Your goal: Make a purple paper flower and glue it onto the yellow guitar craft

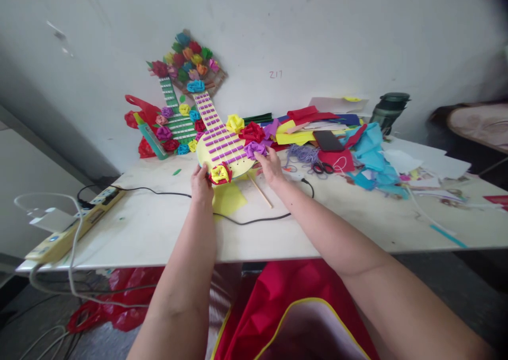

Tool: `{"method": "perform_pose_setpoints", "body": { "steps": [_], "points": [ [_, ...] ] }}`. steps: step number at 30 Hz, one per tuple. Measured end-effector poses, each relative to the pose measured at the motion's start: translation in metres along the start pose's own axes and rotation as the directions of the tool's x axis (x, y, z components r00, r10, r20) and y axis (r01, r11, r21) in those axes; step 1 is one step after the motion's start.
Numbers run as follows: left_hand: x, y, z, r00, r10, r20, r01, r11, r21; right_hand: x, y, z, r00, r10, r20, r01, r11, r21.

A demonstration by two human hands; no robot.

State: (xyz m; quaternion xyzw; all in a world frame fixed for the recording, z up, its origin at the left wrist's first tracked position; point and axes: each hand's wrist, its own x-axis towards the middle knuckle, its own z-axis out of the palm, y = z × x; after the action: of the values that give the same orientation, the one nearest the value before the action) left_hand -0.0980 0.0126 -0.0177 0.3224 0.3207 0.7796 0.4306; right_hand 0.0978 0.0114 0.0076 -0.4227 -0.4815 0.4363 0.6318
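A pale yellow paper guitar (222,165), with purple strips, white strings and crepe-paper flowers, is held tilted above the table. My left hand (201,182) is closed on its lower left edge, beside a yellow and red flower (220,173). My right hand (270,167) is closed at the right edge, its fingers by a purple flower (255,149). Further up that edge are a red flower (253,132) and a yellow flower (235,123). A blue flower (196,86) tops the neck. Below the guitar lie a thin wooden stick (260,190) and yellow paper (230,200).
Behind stand a green paper guitar (183,127), a glue bottle (151,137) and a flower-covered piece (194,58). Crepe paper (297,132), scissors (323,168), a phone (328,141) and a dark bottle (389,111) are right. A power strip (75,227) and black cable (254,223) lie on the table.
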Motion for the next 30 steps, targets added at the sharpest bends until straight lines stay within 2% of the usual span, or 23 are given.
{"method": "perform_pose_setpoints", "body": {
  "steps": [6, 15, 23, 30],
  "points": [
    [-0.002, 0.001, 0.002, 0.998, 0.018, 0.057, -0.019, 1.0, 0.003, 0.011, -0.001, -0.004, 0.994, 0.101, -0.032, -0.099, 0.993, 0.063],
    [-0.006, 0.005, 0.006, 0.998, 0.004, 0.059, -0.007, 0.999, 0.041, 0.013, -0.004, -0.006, 0.98, 0.179, -0.086, -0.178, 0.984, 0.016],
    [-0.007, 0.005, 0.007, 0.996, 0.022, 0.082, -0.024, 0.999, 0.024, 0.015, -0.001, -0.005, 0.982, 0.14, -0.13, -0.149, 0.987, -0.065],
    [-0.006, 0.005, 0.005, 0.997, 0.03, 0.068, -0.032, 0.999, 0.024, 0.012, -0.003, -0.005, 0.98, 0.18, -0.081, -0.18, 0.984, 0.01]
  ]
}}
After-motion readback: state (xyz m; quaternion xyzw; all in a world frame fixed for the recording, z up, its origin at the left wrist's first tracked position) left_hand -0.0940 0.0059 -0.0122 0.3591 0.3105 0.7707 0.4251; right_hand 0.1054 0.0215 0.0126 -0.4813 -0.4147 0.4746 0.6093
